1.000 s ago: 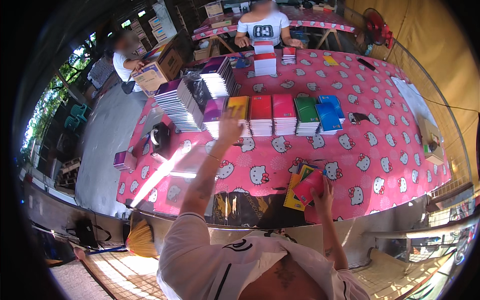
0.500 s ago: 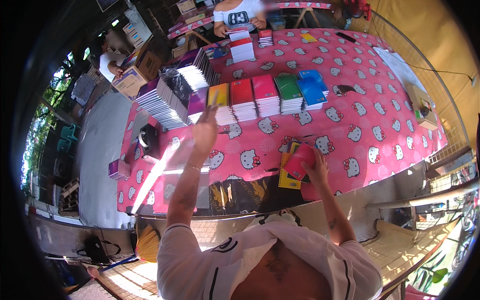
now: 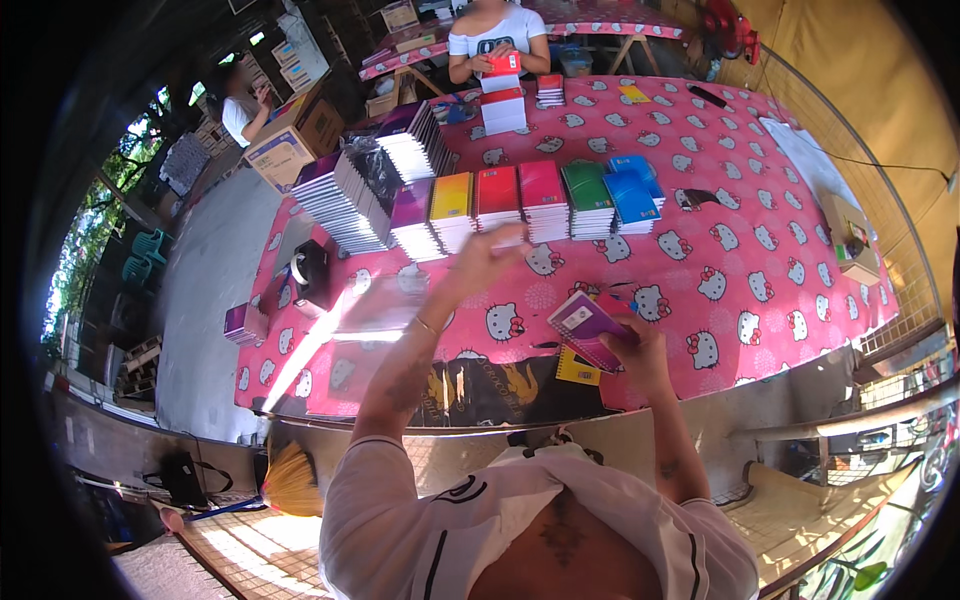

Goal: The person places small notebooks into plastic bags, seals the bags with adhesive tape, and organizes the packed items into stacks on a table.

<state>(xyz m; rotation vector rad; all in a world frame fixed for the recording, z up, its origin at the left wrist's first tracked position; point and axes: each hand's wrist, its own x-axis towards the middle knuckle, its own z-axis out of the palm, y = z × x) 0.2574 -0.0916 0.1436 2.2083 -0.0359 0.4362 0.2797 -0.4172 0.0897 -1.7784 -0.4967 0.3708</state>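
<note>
Two hands are being shown above a tabletop (image 3: pixel 760 300) that is being covered by a pink cloth with a white cat pattern. The left hand (image 3: pixel 487 255) is being stretched out toward twelve o'clock, blurred, with its fingers loosely spread and nothing in them; it is hovering just short of the row of notebook stacks. The right hand (image 3: pixel 640 352) is being kept closed around a small fan of notebooks, with a purple notebook (image 3: pixel 583 322) on top and a bit of red showing behind it. A yellow notebook (image 3: pixel 577 368) is showing just below the purple one, at about seven o'clock from the hand; whether it is being held or is lying on the cloth cannot be told.

Beyond the left hand, stacks are being lined up side by side: a purple stack (image 3: pixel 412 218), a yellow stack (image 3: pixel 451 208), a red stack (image 3: pixel 497 200), a pink stack (image 3: pixel 544 197), a green stack (image 3: pixel 588 197) and a blue stack (image 3: pixel 632 190). At ten o'clock from them, larger leaning rows of notebooks (image 3: pixel 345 195) are being stored. At twelve o'clock, across the tabletop, another person (image 3: pixel 495 28) is holding red notebooks over a small red and white stack (image 3: pixel 503 108). A further person (image 3: pixel 242 105) is standing at ten o'clock beside a cardboard box (image 3: pixel 292 145).
</note>
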